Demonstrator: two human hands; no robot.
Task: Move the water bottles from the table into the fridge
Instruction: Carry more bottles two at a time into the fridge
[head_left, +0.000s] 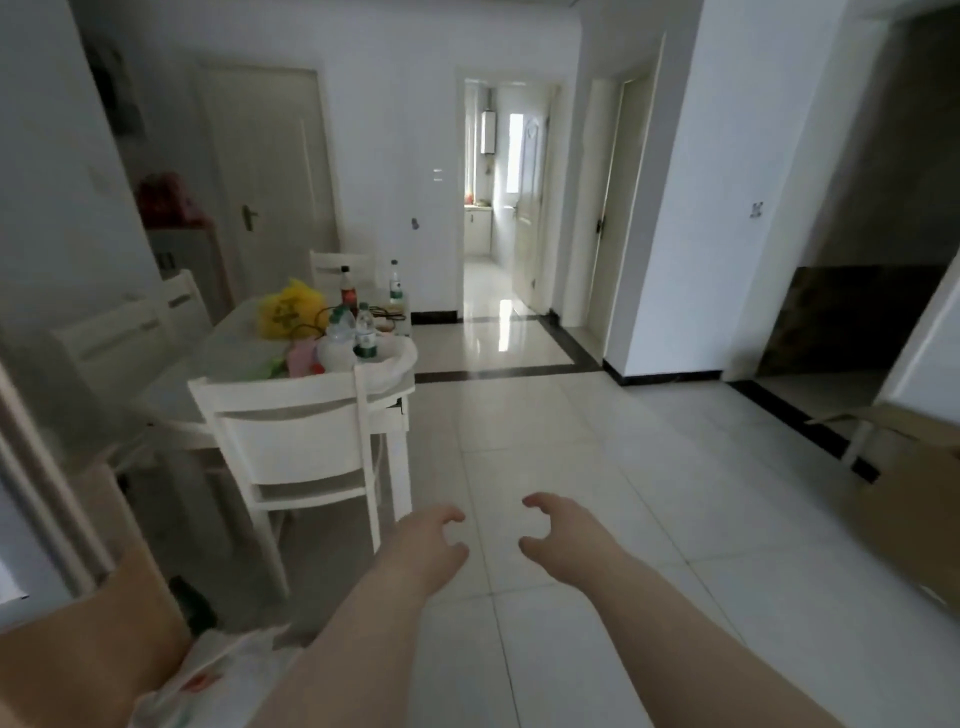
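Observation:
A white dining table (228, 332) stands at the left, some way ahead of me. On it are clear water bottles with green labels: one near the front (365, 332), one beside it (340, 325) and one at the far end (396, 283). A dark cola bottle (347, 288) stands among them. My left hand (431, 540) and my right hand (553, 535) reach forward over the floor, both empty with fingers curled apart. No fridge is clearly in view.
A white chair (291, 447) is tucked at the table's near end, with more chairs at the left. A yellow bag (288, 314) and white bag (389, 364) lie on the table. Cardboard boxes (904, 499) sit at right. An open doorway (498, 208) lies ahead across tiled floor.

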